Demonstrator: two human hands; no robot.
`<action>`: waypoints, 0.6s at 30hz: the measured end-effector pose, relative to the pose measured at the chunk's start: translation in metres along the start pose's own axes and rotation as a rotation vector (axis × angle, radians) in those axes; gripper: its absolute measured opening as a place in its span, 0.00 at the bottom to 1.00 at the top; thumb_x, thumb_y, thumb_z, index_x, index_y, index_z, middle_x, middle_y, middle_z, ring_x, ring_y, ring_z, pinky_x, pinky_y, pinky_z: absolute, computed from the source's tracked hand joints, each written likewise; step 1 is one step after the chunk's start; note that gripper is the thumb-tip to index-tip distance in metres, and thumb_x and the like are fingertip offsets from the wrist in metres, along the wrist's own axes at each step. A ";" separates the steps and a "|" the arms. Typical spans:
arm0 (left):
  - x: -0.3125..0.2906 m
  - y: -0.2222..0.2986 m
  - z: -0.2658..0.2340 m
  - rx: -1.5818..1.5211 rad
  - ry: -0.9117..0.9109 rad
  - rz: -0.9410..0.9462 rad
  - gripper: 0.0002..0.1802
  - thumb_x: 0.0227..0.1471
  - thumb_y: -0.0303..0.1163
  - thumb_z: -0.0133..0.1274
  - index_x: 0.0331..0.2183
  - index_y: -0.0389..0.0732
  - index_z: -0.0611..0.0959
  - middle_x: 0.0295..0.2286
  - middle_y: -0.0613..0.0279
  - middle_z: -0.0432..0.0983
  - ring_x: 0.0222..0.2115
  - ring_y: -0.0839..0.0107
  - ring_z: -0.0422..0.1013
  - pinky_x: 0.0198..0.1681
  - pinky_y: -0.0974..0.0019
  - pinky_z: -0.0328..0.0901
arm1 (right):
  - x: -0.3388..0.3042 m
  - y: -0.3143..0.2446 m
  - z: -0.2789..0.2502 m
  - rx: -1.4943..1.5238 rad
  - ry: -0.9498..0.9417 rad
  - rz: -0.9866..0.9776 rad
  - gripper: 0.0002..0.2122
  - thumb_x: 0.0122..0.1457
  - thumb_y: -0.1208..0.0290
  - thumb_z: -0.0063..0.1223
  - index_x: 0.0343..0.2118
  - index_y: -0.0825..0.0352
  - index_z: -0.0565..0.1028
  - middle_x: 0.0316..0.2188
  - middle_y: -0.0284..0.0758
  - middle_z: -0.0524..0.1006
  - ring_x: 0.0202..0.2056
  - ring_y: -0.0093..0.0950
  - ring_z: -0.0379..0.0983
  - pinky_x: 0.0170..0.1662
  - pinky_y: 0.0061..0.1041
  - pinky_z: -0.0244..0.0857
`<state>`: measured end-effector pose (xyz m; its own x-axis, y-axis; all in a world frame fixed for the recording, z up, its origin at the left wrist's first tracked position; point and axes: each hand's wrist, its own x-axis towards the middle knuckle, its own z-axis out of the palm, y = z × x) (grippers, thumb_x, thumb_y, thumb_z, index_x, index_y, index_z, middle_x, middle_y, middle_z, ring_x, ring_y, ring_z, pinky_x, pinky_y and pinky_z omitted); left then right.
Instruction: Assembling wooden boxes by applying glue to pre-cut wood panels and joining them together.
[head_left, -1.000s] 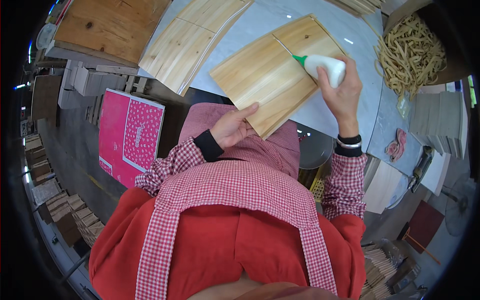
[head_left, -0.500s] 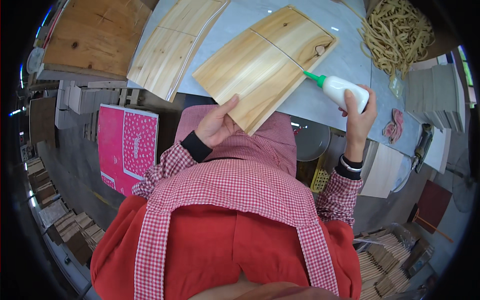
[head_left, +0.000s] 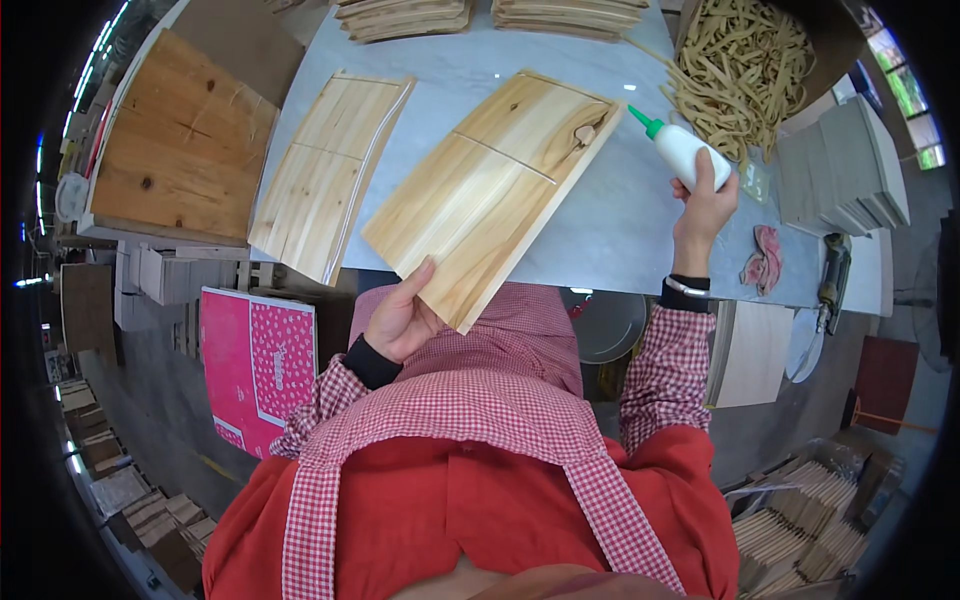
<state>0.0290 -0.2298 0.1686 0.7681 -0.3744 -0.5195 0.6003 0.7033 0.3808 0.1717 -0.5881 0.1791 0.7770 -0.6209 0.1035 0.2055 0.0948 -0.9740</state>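
Note:
A pale, grooved wooden board (head_left: 490, 190) lies tilted over the table's near edge. My left hand (head_left: 402, 318) grips its near corner, thumb on top and fingers underneath. My right hand (head_left: 706, 205) is wrapped round a white squeeze bottle (head_left: 692, 158) with a green nozzle. The nozzle tip points at the board's far right corner, a little apart from it. A groove crosses the board, and a knot marks its far right part. To the left, a second wooden board (head_left: 318, 170) has a shiny bead along its right edge.
Stacked boards (head_left: 570, 15) stand at the table's far side. A box of tan strips (head_left: 745, 70), a pink cloth (head_left: 762, 262) and a stack of grey panels (head_left: 840, 165) are at the right. A large wooden box (head_left: 180, 140) stands left.
The bottle's nozzle has left the end of the cross groove and moved to the board's far right corner. The view has shifted, showing more of the table's far side.

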 end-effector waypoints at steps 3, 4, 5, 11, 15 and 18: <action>0.002 0.002 0.001 -0.001 0.007 -0.001 0.30 0.62 0.42 0.42 0.59 0.39 0.56 0.55 0.50 0.61 0.55 0.57 0.63 0.52 0.48 0.65 | 0.011 0.003 0.005 -0.070 0.003 -0.042 0.16 0.55 0.63 0.59 0.36 0.71 0.69 0.26 0.37 0.75 0.16 0.23 0.69 0.15 0.17 0.60; 0.001 0.001 0.001 -0.008 0.013 0.004 0.30 0.62 0.42 0.42 0.59 0.39 0.56 0.55 0.50 0.61 0.55 0.57 0.63 0.52 0.48 0.65 | 0.012 0.003 0.006 -0.071 0.002 -0.039 0.16 0.55 0.63 0.59 0.36 0.71 0.69 0.26 0.37 0.75 0.16 0.23 0.69 0.15 0.17 0.60; 0.001 0.001 0.001 -0.010 0.017 0.002 0.30 0.62 0.42 0.42 0.59 0.39 0.56 0.55 0.50 0.61 0.55 0.57 0.63 0.52 0.48 0.65 | 0.013 0.002 0.007 -0.091 0.001 -0.047 0.16 0.55 0.63 0.59 0.36 0.71 0.69 0.26 0.36 0.75 0.16 0.22 0.69 0.15 0.17 0.61; 0.001 0.003 0.003 0.009 0.000 -0.003 0.30 0.62 0.41 0.43 0.59 0.38 0.57 0.55 0.50 0.61 0.55 0.59 0.63 0.54 0.51 0.64 | 0.005 -0.010 0.001 -0.160 -0.080 -0.011 0.16 0.54 0.64 0.60 0.37 0.71 0.70 0.26 0.36 0.75 0.16 0.21 0.69 0.15 0.16 0.60; 0.002 0.003 0.003 -0.009 -0.009 0.004 0.30 0.62 0.41 0.42 0.59 0.37 0.57 0.56 0.50 0.61 0.55 0.58 0.62 0.55 0.51 0.63 | -0.015 -0.021 -0.005 -0.118 -0.173 0.028 0.15 0.54 0.65 0.60 0.35 0.71 0.70 0.26 0.36 0.74 0.17 0.20 0.69 0.14 0.15 0.60; 0.005 0.003 0.004 -0.039 -0.024 0.021 0.29 0.62 0.40 0.43 0.59 0.36 0.57 0.55 0.50 0.61 0.55 0.59 0.62 0.56 0.52 0.63 | -0.036 -0.024 -0.006 -0.110 -0.230 0.046 0.15 0.54 0.65 0.60 0.36 0.71 0.70 0.26 0.36 0.74 0.17 0.20 0.69 0.14 0.15 0.59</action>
<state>0.0357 -0.2316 0.1701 0.7857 -0.3735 -0.4931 0.5754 0.7340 0.3608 0.1358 -0.5727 0.1980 0.9014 -0.4237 0.0894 0.1108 0.0260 -0.9935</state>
